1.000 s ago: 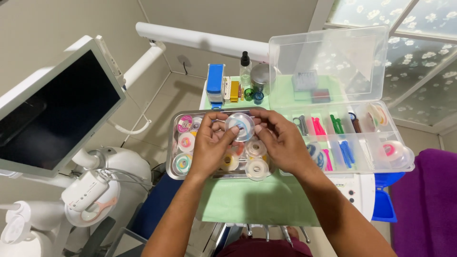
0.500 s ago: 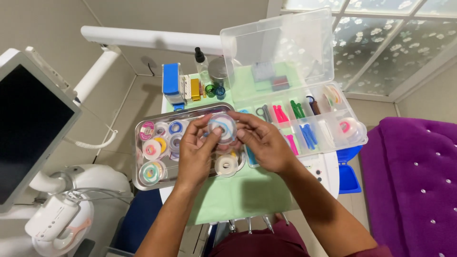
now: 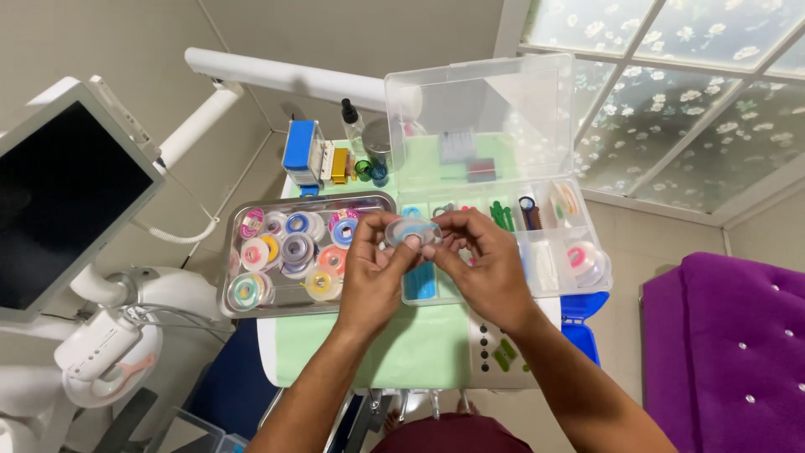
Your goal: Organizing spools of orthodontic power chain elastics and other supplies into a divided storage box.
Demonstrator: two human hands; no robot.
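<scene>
Open green mat (image 3: 419, 352) below; metal tray (image 3: 231, 289), compartment box (image 3: 579, 285) flank.

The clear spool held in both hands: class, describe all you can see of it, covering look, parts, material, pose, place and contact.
The clear spool is a small round reel that looks like transparent plastic, with a light blue band showing inside. It is lifted above the steel tray and the compartment box, touching neither. The left hand pinches it from below and the right hand grips its right edge. Finer detail is too small to tell.

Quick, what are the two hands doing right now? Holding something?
Left hand: closed on the small clear spool, pinching it from below.
Right hand: fingertips closed on the same spool's right end.
</scene>
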